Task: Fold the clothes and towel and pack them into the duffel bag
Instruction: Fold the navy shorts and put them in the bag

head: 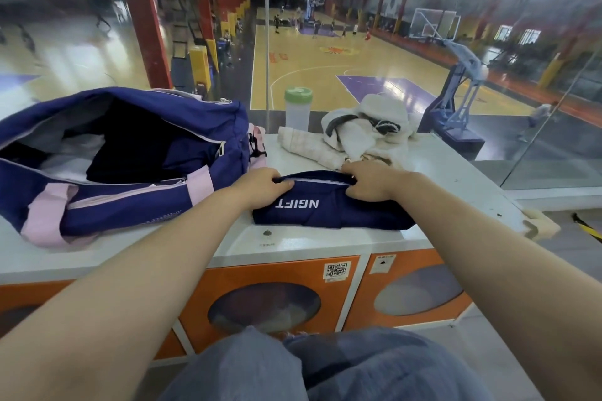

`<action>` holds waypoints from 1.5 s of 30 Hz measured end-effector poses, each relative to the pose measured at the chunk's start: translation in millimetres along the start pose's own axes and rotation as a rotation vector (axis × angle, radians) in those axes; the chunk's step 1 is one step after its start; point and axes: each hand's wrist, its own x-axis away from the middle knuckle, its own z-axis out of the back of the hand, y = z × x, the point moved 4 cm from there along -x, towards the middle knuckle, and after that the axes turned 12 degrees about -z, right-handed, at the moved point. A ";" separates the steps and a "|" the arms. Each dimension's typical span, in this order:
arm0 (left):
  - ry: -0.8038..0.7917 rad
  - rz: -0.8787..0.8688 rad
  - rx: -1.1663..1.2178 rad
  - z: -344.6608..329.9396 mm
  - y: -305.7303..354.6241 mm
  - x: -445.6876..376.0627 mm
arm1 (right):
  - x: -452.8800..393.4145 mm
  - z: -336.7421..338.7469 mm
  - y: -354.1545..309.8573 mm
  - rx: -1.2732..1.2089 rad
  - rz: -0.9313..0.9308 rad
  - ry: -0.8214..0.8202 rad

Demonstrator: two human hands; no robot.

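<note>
A: Head cam showed what?
B: Both hands, left hand (pixel 260 187) & right hand (pixel 371 181), pinched navy garment (pixel 329 208) on table (pixel 439 169), beside duffel bag (pixel 130 156).
A: Handling?
B: Prob. soft, light; grip folded edges.

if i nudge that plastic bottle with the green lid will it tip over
Probably yes. The bottle stands tall and narrow on the white counter, and it looks empty, so likely light. Its smooth round body would probably roll once down, toward the heaped towels beside it.
</note>
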 end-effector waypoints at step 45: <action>0.142 0.018 0.691 154.2 -110.2 150.2 | 62.5 -16.4 -241.5 -1.015 0.344 -0.728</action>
